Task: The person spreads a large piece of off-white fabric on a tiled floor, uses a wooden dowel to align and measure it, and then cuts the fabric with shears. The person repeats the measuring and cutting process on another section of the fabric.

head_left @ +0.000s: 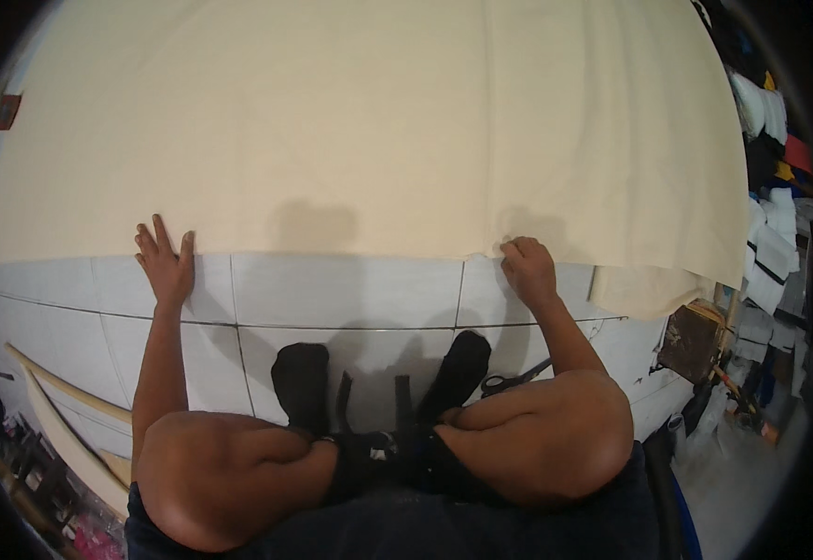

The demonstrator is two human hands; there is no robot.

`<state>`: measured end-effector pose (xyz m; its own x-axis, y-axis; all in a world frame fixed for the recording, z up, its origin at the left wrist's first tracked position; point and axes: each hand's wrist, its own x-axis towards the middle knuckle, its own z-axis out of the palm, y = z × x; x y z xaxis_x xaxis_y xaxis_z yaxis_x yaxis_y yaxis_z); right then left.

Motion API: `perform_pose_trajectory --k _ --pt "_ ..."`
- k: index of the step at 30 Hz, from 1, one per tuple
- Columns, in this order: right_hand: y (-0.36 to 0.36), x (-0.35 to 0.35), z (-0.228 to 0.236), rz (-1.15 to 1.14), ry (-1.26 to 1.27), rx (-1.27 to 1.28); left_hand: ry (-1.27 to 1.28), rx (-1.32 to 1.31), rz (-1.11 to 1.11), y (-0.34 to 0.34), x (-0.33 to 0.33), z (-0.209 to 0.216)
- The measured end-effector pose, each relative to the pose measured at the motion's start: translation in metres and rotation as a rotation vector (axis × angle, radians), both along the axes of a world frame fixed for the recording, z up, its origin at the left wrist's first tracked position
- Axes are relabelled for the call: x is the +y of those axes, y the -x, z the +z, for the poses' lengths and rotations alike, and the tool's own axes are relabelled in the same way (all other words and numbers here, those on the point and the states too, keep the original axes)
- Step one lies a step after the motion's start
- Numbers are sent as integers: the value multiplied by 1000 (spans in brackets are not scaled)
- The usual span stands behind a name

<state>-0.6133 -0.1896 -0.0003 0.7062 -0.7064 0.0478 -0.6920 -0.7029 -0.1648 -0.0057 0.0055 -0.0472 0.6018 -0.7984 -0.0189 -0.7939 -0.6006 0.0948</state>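
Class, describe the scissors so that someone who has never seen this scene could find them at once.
From the big cream cloth, come down past its near edge to the right-hand dark sock. Just right of it, on white tiles, lie the scissors. Their looped handle sets them apart.

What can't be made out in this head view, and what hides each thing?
Head view:
Large cream fabric sheet: far edge, cut off by picture's top edge.
Bare right hand: what it pinches, if anything, hidden by the hand.
Dark lower-left clutter: too small and blurred near the rim.
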Motion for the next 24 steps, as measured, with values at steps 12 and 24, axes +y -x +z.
perform_pose_trajectory --k 12,24 --pt "-3 -2 6 36 39 -14 54 35 -26 -2 5 -2" --pt "-35 8 0 186 -19 -72 62 61 -21 4 -1 6"
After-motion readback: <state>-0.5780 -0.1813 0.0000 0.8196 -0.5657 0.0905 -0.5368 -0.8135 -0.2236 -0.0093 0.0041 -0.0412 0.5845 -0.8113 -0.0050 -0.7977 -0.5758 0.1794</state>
